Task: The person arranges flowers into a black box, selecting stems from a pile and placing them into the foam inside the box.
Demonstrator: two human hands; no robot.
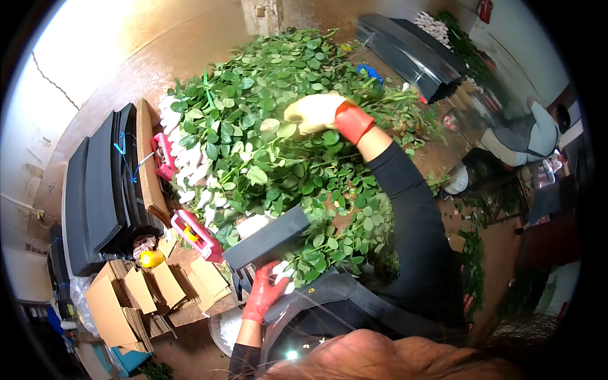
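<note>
A broad heap of leafy green rose stems (253, 95) covers the table, with white-covered flower heads (195, 166) along its left side. My right hand (320, 114), in a cream glove with a red cuff, reaches over the heap. Its fingers curl down among the leaves and appear closed on a leafy stem; the fingertips are partly hidden. Close to my body, my left hand (265, 294) wears a red glove. Its fingers close round white-headed rose stems (282, 272), whose leaves extend to the right. A grey ridged block (266, 238) lies just beyond that hand.
Pink plastic holders (197, 235) stand left of the heap. Folded brown cardboard (149, 288), a yellow bottle-like item (152, 258) and stacked black sheets (104, 183) are farther left. A dark long box (411, 54) sits at the far right. Another person (522, 136) is at right.
</note>
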